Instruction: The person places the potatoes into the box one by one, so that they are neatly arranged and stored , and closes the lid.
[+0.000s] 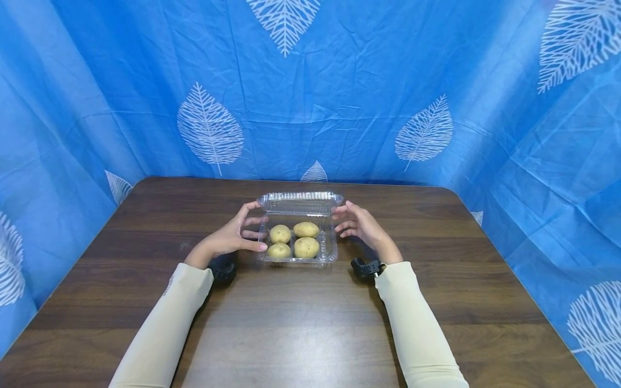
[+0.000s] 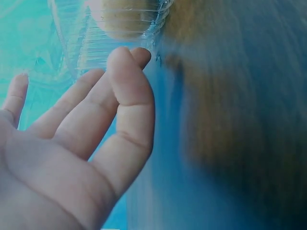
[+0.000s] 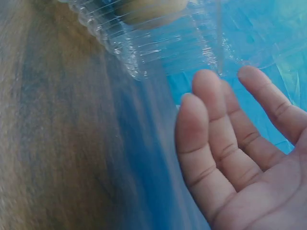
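Note:
A clear plastic clamshell box (image 1: 335,253) sits on the table with its lid (image 1: 301,203) raised at the back. Inside lie several yellow potatoes (image 1: 306,248), in two rows. My left hand (image 1: 233,234) is at the box's left side, fingers spread, with the index finger near the lid's corner and the thumb by the front corner. On the other side, my right hand (image 1: 364,226) has loosely bent fingers close to the right wall. In the right wrist view the fingertips (image 3: 206,86) are just below the ribbed plastic; whether they touch it I cannot tell.
The dark wooden table (image 1: 301,323) reaches back to a blue curtain (image 1: 339,108) with white leaf prints, which also hangs along both sides. A black strap device (image 1: 366,268) is on the right wrist, another (image 1: 223,268) on the left.

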`<state>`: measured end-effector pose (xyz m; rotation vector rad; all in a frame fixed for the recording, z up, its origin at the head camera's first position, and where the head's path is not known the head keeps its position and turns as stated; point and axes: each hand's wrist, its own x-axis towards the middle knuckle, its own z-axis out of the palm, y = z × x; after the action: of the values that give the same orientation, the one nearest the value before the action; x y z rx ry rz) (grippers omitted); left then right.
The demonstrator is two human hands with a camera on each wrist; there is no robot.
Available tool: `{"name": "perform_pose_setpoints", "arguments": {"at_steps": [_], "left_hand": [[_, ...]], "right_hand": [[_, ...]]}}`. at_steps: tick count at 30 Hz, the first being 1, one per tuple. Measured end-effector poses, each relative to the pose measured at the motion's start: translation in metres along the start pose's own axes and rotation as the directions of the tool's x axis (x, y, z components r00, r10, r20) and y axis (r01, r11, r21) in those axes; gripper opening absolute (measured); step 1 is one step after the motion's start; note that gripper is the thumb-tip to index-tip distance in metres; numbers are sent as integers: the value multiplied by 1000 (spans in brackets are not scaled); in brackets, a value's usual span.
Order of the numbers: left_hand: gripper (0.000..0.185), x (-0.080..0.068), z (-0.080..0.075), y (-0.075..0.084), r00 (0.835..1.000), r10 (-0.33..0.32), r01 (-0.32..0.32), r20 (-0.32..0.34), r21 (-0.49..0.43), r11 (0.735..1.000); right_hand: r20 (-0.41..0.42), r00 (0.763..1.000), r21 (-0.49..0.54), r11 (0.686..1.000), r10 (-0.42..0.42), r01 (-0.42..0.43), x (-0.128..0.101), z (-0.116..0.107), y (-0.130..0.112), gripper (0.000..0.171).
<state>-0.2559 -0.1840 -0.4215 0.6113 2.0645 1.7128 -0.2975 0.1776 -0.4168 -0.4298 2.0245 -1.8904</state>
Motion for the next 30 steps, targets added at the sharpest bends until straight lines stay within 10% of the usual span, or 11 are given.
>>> {"name": "perform_pose_setpoints", "arguments": {"at_steps": [11, 30], "left_hand": [[56, 1, -2, 2, 999, -35, 36, -11, 71, 997], [56, -2, 3, 11, 992, -120, 120, -33, -17, 993]], "right_hand": [[75, 996, -84, 996, 45, -39, -7, -2, -10, 88], [226, 963, -241, 967, 144, -87, -18, -7, -19, 71]]}}
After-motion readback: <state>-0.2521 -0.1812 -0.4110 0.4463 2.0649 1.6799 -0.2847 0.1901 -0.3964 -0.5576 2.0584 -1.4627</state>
